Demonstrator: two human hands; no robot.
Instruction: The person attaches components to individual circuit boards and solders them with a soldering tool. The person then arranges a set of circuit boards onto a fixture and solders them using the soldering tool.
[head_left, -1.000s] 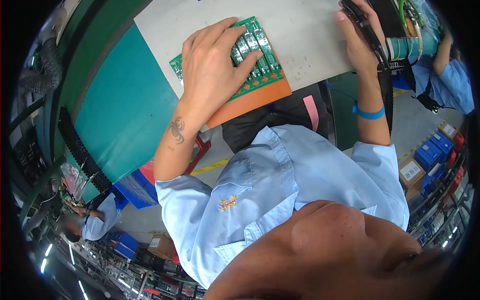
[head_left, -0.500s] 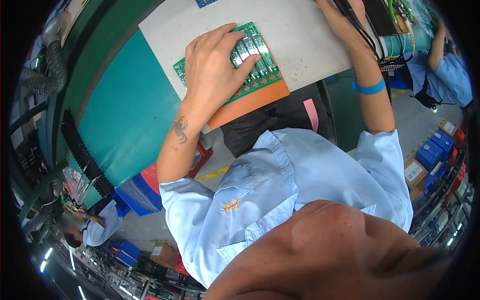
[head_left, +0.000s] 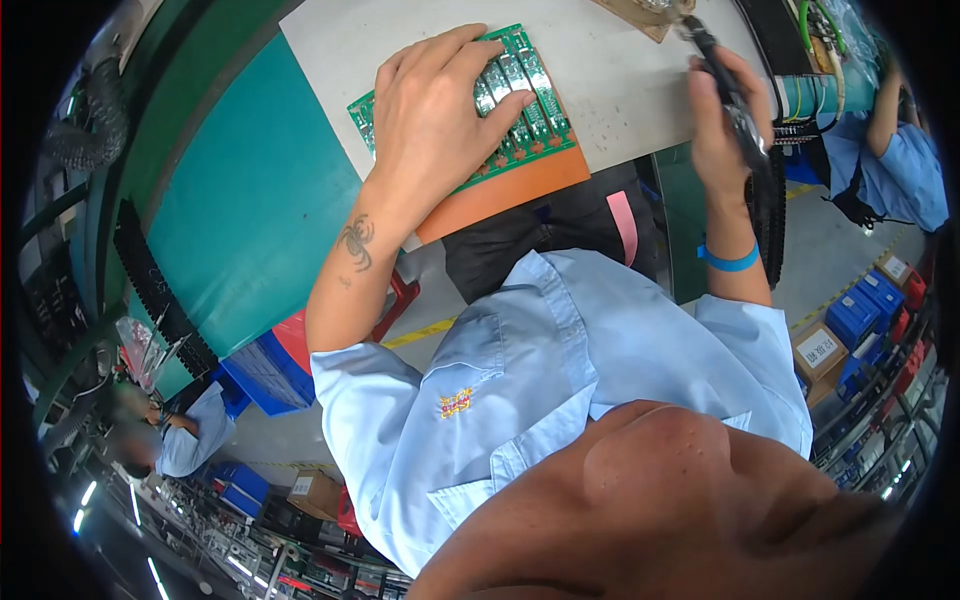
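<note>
My left hand (head_left: 430, 110) lies palm down with its fingers spread over a green circuit board panel (head_left: 535, 85), its thumb on the panel's rows of parts. Beneath the panel is an orange-brown board (head_left: 510, 197) that sticks out at the near edge. My right hand (head_left: 728, 125) is wrapped round a black-handled tool (head_left: 735, 95) that looks like a soldering iron, somewhat blurred. Its narrow end points away from me, near a shiny metallic object (head_left: 665, 8) on a brown piece (head_left: 635, 15), partly cut off by the frame's top.
A pale sheet (head_left: 600, 90) covers the bench, with a teal mat (head_left: 240, 200) to the left. Wires and a dark unit (head_left: 775, 40) stand at the right. Co-workers in light blue sit at both sides (head_left: 195, 430) (head_left: 905, 165). Blue bins (head_left: 265, 370) are on the floor.
My right hand has come back toward me from the top edge, and the black tool now shows in its grip. The metallic object has come into view. My left hand stays on the panel.
</note>
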